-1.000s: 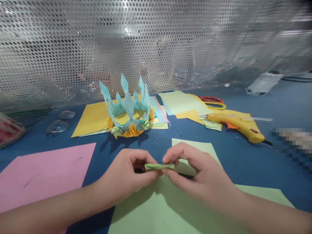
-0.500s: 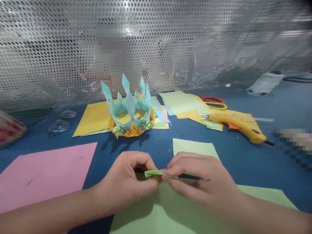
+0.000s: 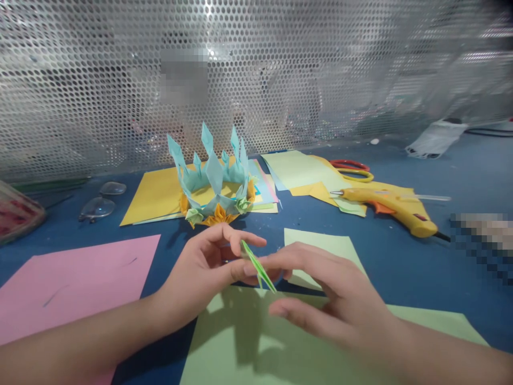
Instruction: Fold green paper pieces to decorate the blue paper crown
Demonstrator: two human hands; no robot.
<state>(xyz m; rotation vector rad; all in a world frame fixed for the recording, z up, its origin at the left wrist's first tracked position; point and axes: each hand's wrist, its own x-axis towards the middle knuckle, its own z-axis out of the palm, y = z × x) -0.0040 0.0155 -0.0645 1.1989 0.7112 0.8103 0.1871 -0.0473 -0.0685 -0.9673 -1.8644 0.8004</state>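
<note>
Your left hand (image 3: 200,270) pinches the green strip (image 3: 258,266), thumb against fingers. Your right hand (image 3: 336,297) is loose, with the index tip on the strip and the thumb apart below. The green sheet (image 3: 240,347) lies under the grip, crown (image 3: 212,184) beyond it, glue gun (image 3: 390,206) off right. The strip looks folded narrow, tilted, not yet joined to anything.

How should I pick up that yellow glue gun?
I'd grip the glue gun by its handle, coming from above on the right. It lies flat on its side with the metal nozzle pointing left, so the handle end keeps your fingers away from the tip.
</note>
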